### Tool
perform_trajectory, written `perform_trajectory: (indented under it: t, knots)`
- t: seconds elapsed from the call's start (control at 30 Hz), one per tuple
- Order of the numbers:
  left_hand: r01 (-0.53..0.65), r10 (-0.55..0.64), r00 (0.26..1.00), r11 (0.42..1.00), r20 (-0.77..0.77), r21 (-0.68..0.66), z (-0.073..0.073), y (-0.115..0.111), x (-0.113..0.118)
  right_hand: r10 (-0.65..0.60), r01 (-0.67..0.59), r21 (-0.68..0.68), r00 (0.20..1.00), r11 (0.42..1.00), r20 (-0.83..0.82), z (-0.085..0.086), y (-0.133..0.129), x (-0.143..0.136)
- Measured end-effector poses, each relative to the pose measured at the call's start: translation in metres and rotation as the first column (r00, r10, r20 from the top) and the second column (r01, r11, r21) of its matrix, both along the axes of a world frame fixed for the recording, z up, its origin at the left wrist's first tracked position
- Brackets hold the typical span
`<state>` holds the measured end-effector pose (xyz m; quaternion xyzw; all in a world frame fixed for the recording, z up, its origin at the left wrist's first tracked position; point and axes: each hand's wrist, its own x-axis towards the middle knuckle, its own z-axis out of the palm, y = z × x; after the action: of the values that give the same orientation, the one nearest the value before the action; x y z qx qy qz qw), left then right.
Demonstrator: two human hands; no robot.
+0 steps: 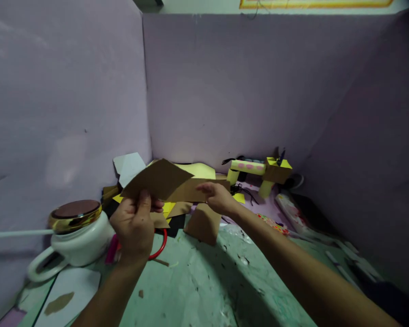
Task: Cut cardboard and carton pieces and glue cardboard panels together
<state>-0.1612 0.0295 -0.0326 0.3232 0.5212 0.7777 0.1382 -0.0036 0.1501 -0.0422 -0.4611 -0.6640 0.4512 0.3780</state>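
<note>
My left hand (136, 222) pinches a flat brown cardboard piece (160, 179) by its lower edge, thumb in front, and holds it tilted above the heap. To the right, my right hand (218, 196) reaches over the pile with its index finger stretched out and nothing visible in its grasp. Close behind those fingers is a long brown cardboard strip (187, 190); I cannot tell whether they touch it. Below lies another cardboard piece (204, 222) on the green table (197, 281). Yellow paper (201, 170) shows behind the held piece.
At the left stands a white mug (85, 245) with a gold-rimmed lid. A red ring-shaped handle (162, 245) lies near my left wrist. A yellow-and-brown paper model (277, 170) stands at the back right. Purple walls (241, 91) enclose the table.
</note>
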Motion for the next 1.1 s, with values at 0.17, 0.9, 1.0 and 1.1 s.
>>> perform_trajectory:
  t: [0.17,0.9,1.0,1.1]
  knots:
    - [0.167,-0.17,0.985,0.955,0.009,-0.244,-0.018,0.007,0.011,-0.159,0.173,0.007,0.883,0.985,0.442,-0.016,-0.006,0.033]
    - [0.719,-0.711,0.667,0.535,0.223,-0.444,-0.012,-0.003,0.028,-0.288,0.244,-0.225,0.938,0.943,-0.191,-0.048,-0.095,0.084]
    - [0.839,-0.838,0.426,0.224,0.342,-0.496,-0.024,-0.017,0.056,-0.405,0.332,-0.262,0.86,0.906,-0.311,-0.046,-0.117,0.11]
    - [0.82,-0.869,0.256,-0.036,0.423,-0.571,-0.042,-0.033,0.086,-0.472,0.374,-0.303,0.787,0.877,-0.397,-0.047,-0.13,0.12]
